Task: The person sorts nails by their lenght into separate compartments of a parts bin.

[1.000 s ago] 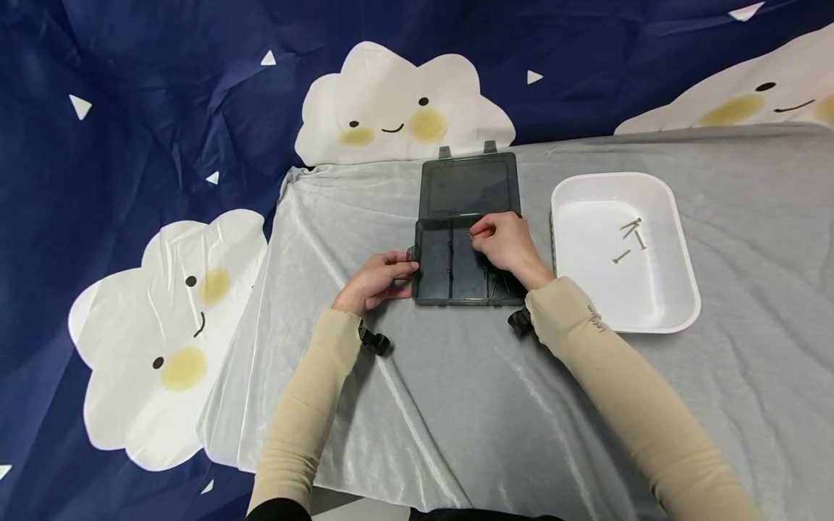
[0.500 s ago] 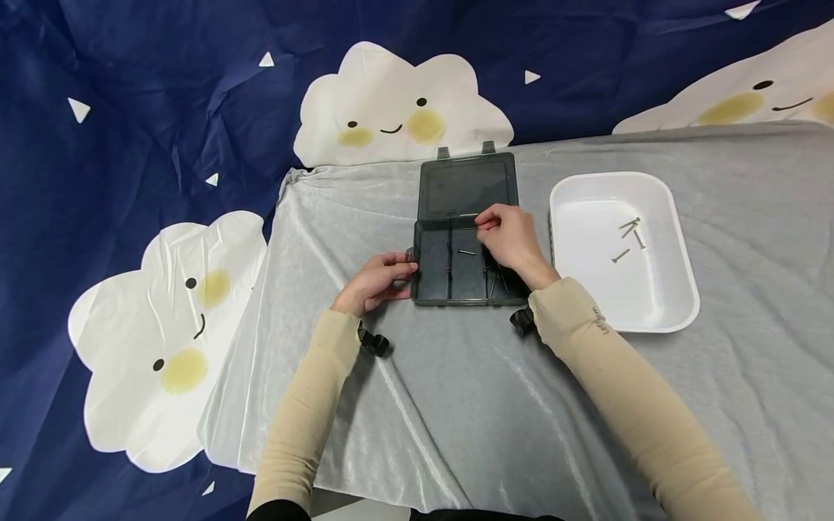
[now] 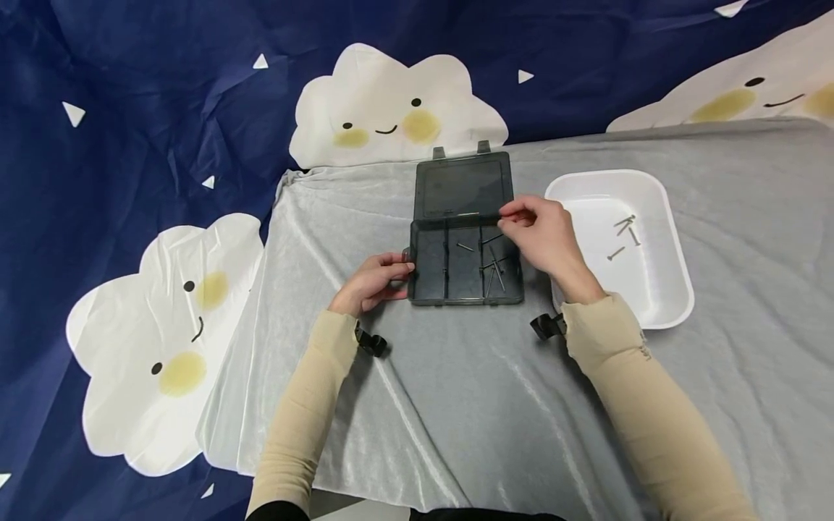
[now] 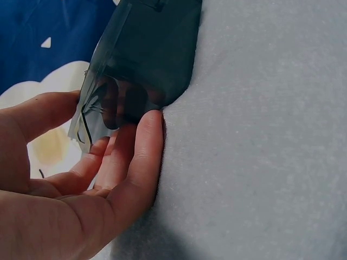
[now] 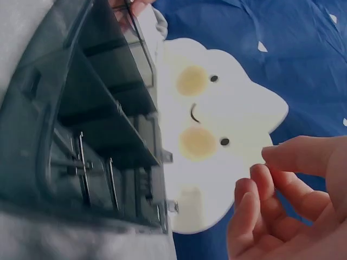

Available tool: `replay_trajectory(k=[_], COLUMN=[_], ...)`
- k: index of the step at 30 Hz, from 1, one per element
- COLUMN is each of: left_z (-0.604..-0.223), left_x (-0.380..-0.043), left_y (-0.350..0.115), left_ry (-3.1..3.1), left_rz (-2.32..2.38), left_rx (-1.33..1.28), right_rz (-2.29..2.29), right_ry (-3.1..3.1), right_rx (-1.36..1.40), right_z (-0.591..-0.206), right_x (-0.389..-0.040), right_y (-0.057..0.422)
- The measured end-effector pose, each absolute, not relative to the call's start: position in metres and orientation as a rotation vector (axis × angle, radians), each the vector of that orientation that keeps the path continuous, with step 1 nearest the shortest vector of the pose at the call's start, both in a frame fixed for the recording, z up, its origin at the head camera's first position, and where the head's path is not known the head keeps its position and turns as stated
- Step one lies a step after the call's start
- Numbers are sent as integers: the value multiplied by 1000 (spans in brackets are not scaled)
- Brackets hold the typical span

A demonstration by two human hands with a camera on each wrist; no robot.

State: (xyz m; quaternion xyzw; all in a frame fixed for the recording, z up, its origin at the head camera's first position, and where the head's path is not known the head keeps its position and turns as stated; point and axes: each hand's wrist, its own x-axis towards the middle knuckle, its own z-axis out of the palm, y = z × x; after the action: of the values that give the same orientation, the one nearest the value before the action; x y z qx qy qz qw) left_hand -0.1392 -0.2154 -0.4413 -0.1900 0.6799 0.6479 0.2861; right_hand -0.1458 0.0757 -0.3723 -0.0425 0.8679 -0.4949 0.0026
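A dark translucent compartment box (image 3: 430, 286) lies with its lid (image 3: 464, 189) folded back on the grey cloth. My left hand (image 3: 374, 282) grips its left side, thumb and curled fingers at the edge in the left wrist view. One screw (image 3: 465, 247) lies in the middle compartment, and several screws (image 3: 496, 269) lie crossed in the right compartment. My right hand (image 3: 542, 235) is over the box's right rim, fingers bent and thumb near the index finger. No screw shows between these fingertips in the right wrist view.
To the right stands a white tray (image 3: 677, 268) with several screws (image 3: 616, 253) in it. Grey cloth (image 3: 456, 405) covers the table. A dark blue curtain (image 3: 163, 87) with cloud prints hangs behind and at the left.
My right hand has let go of a screw, which lies in the middle compartment, and moved right toward the tray. My left hand keeps its grip on the box.
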Motion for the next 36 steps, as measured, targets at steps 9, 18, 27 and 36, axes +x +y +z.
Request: replay_trajectory(k=[9, 18, 27, 36], left_z=[-441, -440, -440, -441], left_x=[-138, -137, -139, -141], left_y=[-219, -219, -218, -216], left_ry=[1820, 1819, 1824, 1828], left_rz=[1725, 1715, 1712, 1699], left_rx=[-525, -529, -520, -518], right_rz=[-1441, -1262, -960, -801], right_ry=[2791, 2838, 2867, 2870], right_rx=[-119, -180, -327, -453], right_z=[-372, -379, -393, -408], right_x=[-132, -119, -118, -121], right_y=[107, 149, 191, 206])
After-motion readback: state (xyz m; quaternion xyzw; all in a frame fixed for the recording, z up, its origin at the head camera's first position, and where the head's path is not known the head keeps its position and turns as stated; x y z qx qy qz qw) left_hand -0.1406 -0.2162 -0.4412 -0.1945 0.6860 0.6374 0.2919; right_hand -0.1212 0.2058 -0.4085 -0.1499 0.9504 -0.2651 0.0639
